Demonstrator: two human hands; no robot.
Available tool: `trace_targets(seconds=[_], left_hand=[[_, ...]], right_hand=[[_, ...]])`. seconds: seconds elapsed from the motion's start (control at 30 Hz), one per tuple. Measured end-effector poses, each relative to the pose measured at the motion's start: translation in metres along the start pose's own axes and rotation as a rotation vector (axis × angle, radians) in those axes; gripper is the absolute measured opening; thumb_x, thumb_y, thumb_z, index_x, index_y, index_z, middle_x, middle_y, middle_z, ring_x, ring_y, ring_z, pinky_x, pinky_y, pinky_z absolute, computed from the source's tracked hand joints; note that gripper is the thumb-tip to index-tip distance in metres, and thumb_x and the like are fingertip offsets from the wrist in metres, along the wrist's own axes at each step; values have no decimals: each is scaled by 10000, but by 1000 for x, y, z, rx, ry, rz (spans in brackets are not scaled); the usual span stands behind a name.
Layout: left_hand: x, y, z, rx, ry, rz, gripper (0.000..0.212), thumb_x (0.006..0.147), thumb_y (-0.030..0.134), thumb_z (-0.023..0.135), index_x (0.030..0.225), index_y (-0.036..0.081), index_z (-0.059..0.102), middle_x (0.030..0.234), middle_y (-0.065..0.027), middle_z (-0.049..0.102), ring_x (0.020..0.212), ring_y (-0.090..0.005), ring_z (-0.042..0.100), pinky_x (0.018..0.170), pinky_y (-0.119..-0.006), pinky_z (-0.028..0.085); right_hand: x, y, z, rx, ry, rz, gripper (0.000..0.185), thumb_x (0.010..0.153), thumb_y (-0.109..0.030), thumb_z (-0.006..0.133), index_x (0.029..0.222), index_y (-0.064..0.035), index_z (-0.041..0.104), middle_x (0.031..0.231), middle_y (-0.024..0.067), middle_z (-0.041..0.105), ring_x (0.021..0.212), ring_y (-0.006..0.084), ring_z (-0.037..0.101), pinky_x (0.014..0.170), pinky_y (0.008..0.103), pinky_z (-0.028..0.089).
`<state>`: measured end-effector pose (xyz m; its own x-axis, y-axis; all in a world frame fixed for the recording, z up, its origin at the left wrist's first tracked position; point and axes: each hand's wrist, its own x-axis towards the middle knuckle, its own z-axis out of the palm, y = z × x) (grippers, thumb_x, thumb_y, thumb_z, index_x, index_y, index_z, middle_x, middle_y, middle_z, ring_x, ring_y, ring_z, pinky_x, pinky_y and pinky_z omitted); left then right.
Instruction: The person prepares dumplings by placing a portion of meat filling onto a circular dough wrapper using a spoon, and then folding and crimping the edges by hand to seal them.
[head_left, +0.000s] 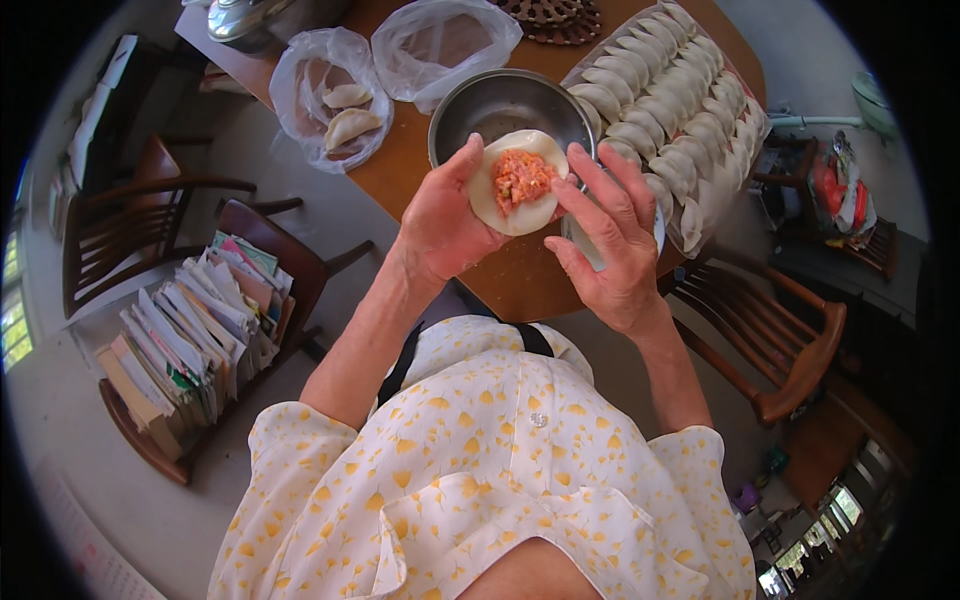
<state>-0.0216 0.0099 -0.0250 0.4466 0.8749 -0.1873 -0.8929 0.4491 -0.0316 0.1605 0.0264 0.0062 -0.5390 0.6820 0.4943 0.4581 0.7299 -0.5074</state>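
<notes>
A round dough wrapper (529, 220) rests across the palm and fingers of my left hand (444, 214). Pinkish minced filling (520, 180) with orange bits sits in its middle, and the wrapper lies unfolded. At its right edge, my right hand (619, 255) has its fingers spread, with the index fingertip touching or just above the filling's edge. Behind the wrapper stands a metal bowl (517, 97), its near part hidden by my hands. Below my right hand a pale bowl (587, 241) shows only in part. Several rows of folded dumplings (664, 112) lie to the right.
On the wooden table (517, 281) are an open plastic bag (300, 90) holding two dumplings, another plastic bag (442, 49), woven trivets (559, 19) and a metal pot (240, 19). A chair with stacked papers (202, 322) stands left; a slatted wooden chair (765, 337) stands right.
</notes>
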Motion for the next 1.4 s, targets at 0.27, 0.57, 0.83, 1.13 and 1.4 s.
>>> trace_targets(seconds=[0.27, 0.57, 0.83, 1.13, 1.4], left_hand=[[-1, -9, -5, -95, 9, -171, 475, 932, 411, 297, 1202, 41, 423, 1144, -77, 513, 1035, -190, 515, 915, -357, 411], [3, -19, -5, 26, -20, -95, 452, 928, 413, 320, 1175, 59, 457, 1119, -69, 538, 1025, -168, 534, 887, -340, 438], [2, -22, 9, 115, 150, 79, 460, 929, 396, 336, 1178, 23, 437, 1157, -87, 511, 1071, -194, 507, 923, -335, 420], [4, -19, 9, 6, 64, 68, 385, 940, 340, 337, 1150, 43, 463, 1125, -70, 533, 1011, -174, 533, 897, -351, 423], [4, -25, 10, 70, 1, 23, 371, 936, 370, 338, 1132, 92, 485, 1055, -26, 563, 953, -139, 546, 861, -350, 422]], right_hand=[[4, 4, 6, 35, 35, -171, 294, 690, -76, 672, 974, -134, 628, 1164, 56, 547, 1124, 265, 459, 981, 433, 297], [8, 3, 2, 171, 106, -91, 155, 741, -64, 631, 894, -66, 611, 1078, 82, 595, 1060, 282, 507, 919, 382, 377], [7, 7, -9, 177, 26, -62, 398, 651, 71, 510, 1026, -47, 567, 1188, 142, 517, 1156, 306, 419, 929, 378, 354], [9, 10, 1, 147, -81, -75, 427, 637, 95, 578, 1009, -111, 615, 1233, 103, 484, 1181, 314, 388, 937, 364, 391], [12, 10, 5, 167, 48, -191, 370, 651, 73, 606, 965, -120, 630, 1208, 91, 511, 1170, 304, 407, 927, 363, 405]])
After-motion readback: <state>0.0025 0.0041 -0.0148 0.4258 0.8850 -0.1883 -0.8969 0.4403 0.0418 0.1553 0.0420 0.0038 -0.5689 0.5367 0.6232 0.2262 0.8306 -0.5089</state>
